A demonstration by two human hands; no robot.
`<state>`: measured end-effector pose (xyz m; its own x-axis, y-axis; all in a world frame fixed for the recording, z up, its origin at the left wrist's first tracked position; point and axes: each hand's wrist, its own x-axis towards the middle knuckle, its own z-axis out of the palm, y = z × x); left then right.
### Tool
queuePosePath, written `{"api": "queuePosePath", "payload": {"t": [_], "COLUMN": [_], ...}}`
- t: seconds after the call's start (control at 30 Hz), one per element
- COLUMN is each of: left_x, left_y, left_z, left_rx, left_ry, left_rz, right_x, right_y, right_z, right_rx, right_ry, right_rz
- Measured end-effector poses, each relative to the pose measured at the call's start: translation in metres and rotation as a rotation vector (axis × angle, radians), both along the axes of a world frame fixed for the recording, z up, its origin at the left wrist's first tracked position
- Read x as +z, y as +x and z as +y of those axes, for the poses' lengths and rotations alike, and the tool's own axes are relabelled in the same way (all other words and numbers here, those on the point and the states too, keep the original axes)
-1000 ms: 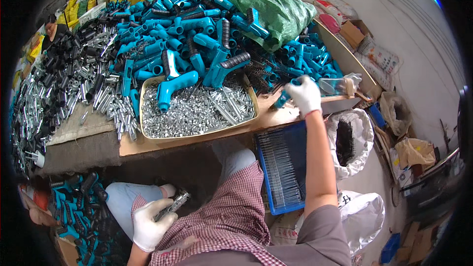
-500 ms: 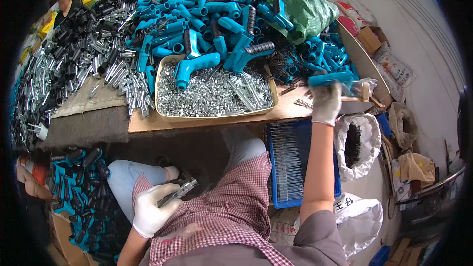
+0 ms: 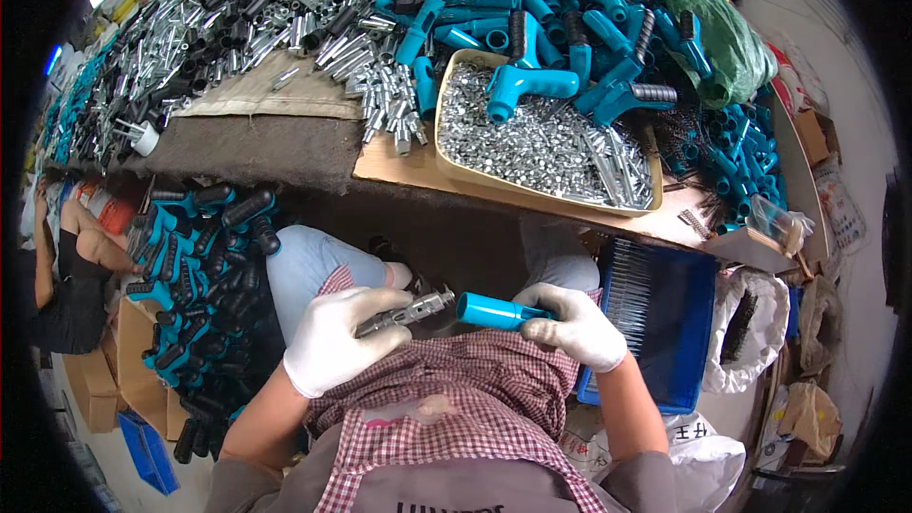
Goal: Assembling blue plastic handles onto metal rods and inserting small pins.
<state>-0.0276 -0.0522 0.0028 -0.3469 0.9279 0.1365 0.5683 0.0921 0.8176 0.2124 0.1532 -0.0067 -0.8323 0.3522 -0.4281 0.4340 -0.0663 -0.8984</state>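
My left hand (image 3: 337,337), in a white glove, grips a grey metal rod-shaped part (image 3: 410,311) over my lap, its tip pointing right. My right hand (image 3: 577,325), also gloved, holds a teal plastic handle tube (image 3: 492,311) with its open end facing the metal part's tip, a small gap between them. Both hands sit just above my checked apron, below the table edge. On the table ahead is a beige tray (image 3: 456,171) of small silver metal pieces with a teal T-shaped handle (image 3: 524,85) lying in it.
Heaps of teal handles (image 3: 608,9) and black and silver tubes (image 3: 247,19) cover the table. A box of assembled teal-and-black tools (image 3: 195,256) sits at my left, a blue crate (image 3: 655,313) of thin pins at my right. Bags stand at far right; another person's arm (image 3: 90,247) is at far left.
My right hand came back from the table's right side to my lap, carrying a teal handle tube. My left hand stayed in my lap with the metal part. The view tilted down.
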Motion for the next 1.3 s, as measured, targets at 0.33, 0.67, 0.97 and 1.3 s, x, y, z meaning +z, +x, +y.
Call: {"api": "queuePosePath", "payload": {"t": [0.33,0.67,0.97,1.3], "left_x": [0.011,0.006,0.007,-0.007], "left_y": [-0.020,-0.002,0.009,0.014], "left_z": [-0.007,-0.004,0.002,0.000], "left_rx": [-0.320,-0.321,-0.395,-0.450], "left_ry": [-0.055,-0.104,-0.115,0.056], "left_rz": [0.122,0.162,0.146,0.347], "right_x": [0.012,0.021,0.008,0.012], "right_y": [-0.029,-0.053,-0.046,-0.037], "right_z": [-0.004,-0.031,-0.021,-0.028], "right_rx": [0.223,0.298,0.289,0.313], "right_ry": [0.473,0.346,-0.085,0.070], "right_rz": [0.075,0.056,-0.009,0.034]}}
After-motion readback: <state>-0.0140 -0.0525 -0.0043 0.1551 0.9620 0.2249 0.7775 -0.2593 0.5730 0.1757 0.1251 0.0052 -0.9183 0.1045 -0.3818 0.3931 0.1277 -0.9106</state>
